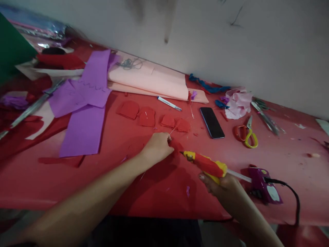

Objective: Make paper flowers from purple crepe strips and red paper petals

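Observation:
My left hand (158, 145) is closed in a pinch around a thin wire (143, 175), whose ends stick out above and below the fist. Dark red material lies close to its fingertips, blurred against the red table. My right hand (224, 187) grips a red and yellow glue gun (208, 164) with a clear glue stick (239, 175) poking out of its back. The nozzle points left, a short way from my left fingertips. Beyond my left hand lie small stacks of cut red paper pieces, among them a rounded one (147, 117) and a smaller one (183, 125).
On the red table (159, 202) are purple paper (86, 127), a folded peach sheet (151, 80), a marker (169, 103), a phone (212, 122), scissors (246, 133) and a purple box with a black cord (266, 185). A pale wall (205, 41) stands behind.

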Demonstrator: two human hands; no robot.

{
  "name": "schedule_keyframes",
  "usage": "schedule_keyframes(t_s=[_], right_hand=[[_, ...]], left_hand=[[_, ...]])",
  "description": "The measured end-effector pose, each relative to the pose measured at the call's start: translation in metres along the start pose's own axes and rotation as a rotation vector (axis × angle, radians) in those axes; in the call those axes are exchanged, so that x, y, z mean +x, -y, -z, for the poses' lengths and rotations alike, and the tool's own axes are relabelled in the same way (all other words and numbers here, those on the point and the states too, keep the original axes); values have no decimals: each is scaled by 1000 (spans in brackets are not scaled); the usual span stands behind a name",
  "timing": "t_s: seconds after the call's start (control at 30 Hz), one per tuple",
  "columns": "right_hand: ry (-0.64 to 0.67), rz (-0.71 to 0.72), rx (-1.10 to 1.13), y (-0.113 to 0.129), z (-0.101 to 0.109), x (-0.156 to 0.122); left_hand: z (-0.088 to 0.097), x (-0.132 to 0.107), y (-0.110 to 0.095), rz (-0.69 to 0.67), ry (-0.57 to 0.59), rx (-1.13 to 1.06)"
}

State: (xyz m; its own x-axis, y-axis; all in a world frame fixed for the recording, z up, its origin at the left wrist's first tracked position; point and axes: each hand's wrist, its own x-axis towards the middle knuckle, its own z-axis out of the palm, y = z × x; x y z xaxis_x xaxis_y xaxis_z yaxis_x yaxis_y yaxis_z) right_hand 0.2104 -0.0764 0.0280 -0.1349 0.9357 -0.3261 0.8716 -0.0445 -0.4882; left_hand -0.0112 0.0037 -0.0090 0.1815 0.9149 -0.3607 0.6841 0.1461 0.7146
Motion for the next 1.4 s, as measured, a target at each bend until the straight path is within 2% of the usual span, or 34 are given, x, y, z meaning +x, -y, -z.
schedule_keyframes(t_s=[0.1,0.2,0.27,0.43,0.53,0.63,0.7,0.77,0.83,0.9,0.93,1.03,1.1,1.27,1.4], right_hand=[[27,120,-69,-4,-3,-3],[-1,206,-245,-17,3,-7],[-75,205,-330,-28,8,-7],[-359,33,-453,-64,2,8],[-432,88,-499,-77,-7,13],[-588,150,-378,-62,-8,9],[-657,229,-123,-35,-5,5],[-543,229,212,0,1,9],[-433,163,549,32,7,23],[-375,171,767,56,14,44],[-313,177,817,64,16,55],[-16,207,819,76,15,82],[87,233,796,79,9,92],[100,273,853,73,-7,100],[-22,233,1005,64,-10,106]], left_hand=[[0,1,0,16,12,-79],[0,1,1,25,24,-152],[-1,0,2,22,23,-197],[1,-2,2,-18,17,-378],[7,-2,1,-68,-41,-528],[17,-3,1,-101,-29,-676],[25,-4,3,-128,15,-759],[34,-5,6,-158,76,-821],[41,-7,10,-172,153,-855],[46,-9,13,-164,233,-863],[48,-9,14,-155,266,-861],[48,-9,15,-127,316,-851],[47,-8,14,-117,317,-847],[42,-7,12,-91,304,-828],[39,-9,9,-95,235,-839]])
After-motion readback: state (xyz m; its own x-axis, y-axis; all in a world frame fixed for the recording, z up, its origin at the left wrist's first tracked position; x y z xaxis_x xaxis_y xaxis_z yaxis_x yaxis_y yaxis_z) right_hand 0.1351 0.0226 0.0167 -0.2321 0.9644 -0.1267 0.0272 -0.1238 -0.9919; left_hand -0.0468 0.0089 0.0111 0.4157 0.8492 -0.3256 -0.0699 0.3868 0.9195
